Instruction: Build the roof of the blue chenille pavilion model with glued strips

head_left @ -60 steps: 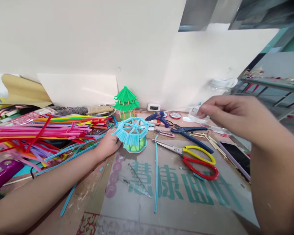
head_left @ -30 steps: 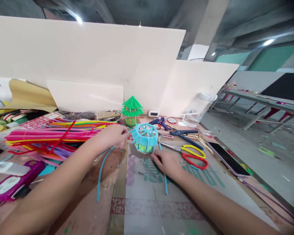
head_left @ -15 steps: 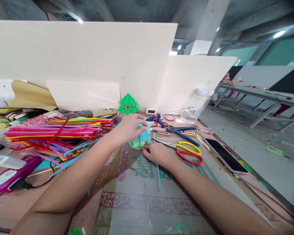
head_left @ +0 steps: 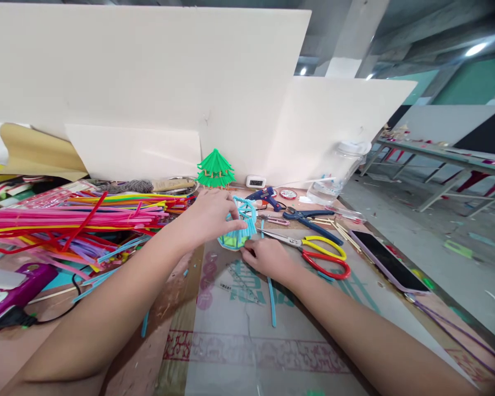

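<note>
A small cage-like craft piece (head_left: 246, 208) of light blue pipe cleaners, with a pale green base, stands on the sheet in the middle. Over its left side and top bends my left hand (head_left: 216, 215), thumb across the front and fingers curled onto it. My right hand (head_left: 268, 256) is closed at the lower right edge of the piece; its fingertips are partly hidden. From beneath that hand a loose light blue pipe cleaner (head_left: 273, 305) runs toward me. Just right of it lie scissors (head_left: 313, 250) with one yellow and one red handle.
Bundled coloured pipe cleaners (head_left: 70, 217) lie left, beside a purple power strip (head_left: 25, 286). At the back stand a green pipe-cleaner tree (head_left: 215, 169), a small clock (head_left: 256, 181) and a clear jar (head_left: 334, 173). Blue pliers (head_left: 313, 220), a glue gun (head_left: 266, 197) and a phone (head_left: 388, 259) are rightward.
The view has tipped down slightly. My left hand has drawn back a little leftward, uncovering more of the blue piece's top. My right hand stays at its lower edge.
</note>
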Demonstrator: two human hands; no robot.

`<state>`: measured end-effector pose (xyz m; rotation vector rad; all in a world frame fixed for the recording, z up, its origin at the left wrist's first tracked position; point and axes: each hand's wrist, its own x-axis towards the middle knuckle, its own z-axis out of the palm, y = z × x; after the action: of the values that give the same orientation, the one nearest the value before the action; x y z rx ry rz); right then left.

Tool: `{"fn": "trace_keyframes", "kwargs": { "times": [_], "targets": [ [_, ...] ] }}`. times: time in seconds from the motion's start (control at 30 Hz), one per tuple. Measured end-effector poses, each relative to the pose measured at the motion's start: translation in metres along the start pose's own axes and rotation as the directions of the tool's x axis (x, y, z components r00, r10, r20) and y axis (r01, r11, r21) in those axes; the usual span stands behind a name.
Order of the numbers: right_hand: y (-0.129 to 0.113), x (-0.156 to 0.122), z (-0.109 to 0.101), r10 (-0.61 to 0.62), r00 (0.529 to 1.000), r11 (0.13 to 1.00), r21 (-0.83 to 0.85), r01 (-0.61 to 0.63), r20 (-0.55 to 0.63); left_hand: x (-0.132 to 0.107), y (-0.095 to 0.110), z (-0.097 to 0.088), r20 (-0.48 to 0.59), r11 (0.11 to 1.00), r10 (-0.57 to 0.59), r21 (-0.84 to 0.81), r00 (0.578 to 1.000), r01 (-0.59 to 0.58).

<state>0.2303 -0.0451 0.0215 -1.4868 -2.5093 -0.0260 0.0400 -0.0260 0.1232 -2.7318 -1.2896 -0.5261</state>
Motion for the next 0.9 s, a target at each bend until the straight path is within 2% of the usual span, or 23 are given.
{"fn": "trace_keyframes", "kwargs": {
  "times": [0.13, 0.27, 0.33, 0.53, 0.63, 0.7, 0.9],
  "targets": [
    [0.003, 0.002, 0.001, 0.099, 0.994, 0.993, 0.072, -0.095, -0.056, 0.000, -0.001, 0.005, 0.022, 1.000, 0.000, 0.017, 1.000, 0.000],
    [0.011, 0.004, -0.001, 0.236, 0.964, 0.964, 0.152, -0.217, -0.121, 0.000, -0.004, 0.006, 0.043, 1.000, -0.010, 0.005, 0.999, 0.010],
    [0.014, 0.004, -0.001, 0.270, 0.952, 0.948, 0.212, -0.237, -0.143, -0.001, -0.008, 0.006, 0.049, 1.000, -0.004, -0.002, 0.999, 0.004],
    [0.011, 0.005, 0.007, 0.225, 0.956, 0.849, 0.520, -0.098, -0.186, -0.002, -0.018, -0.001, 0.078, 0.997, 0.067, -0.035, 0.995, -0.065],
    [0.012, 0.007, 0.012, 0.277, 0.928, 0.783, 0.618, -0.068, -0.248, -0.002, -0.019, -0.006, 0.100, 0.996, 0.087, -0.030, 0.991, -0.084],
    [0.014, 0.008, 0.013, 0.283, 0.922, 0.765, 0.642, -0.050, -0.265, -0.001, -0.020, -0.007, 0.112, 0.994, 0.111, -0.036, 0.987, -0.108],
    [0.017, 0.011, 0.010, 0.180, 0.968, 0.781, 0.623, -0.034, -0.173, 0.002, -0.029, -0.002, 0.134, 0.985, 0.165, -0.081, 0.977, -0.155]
  ]
}}
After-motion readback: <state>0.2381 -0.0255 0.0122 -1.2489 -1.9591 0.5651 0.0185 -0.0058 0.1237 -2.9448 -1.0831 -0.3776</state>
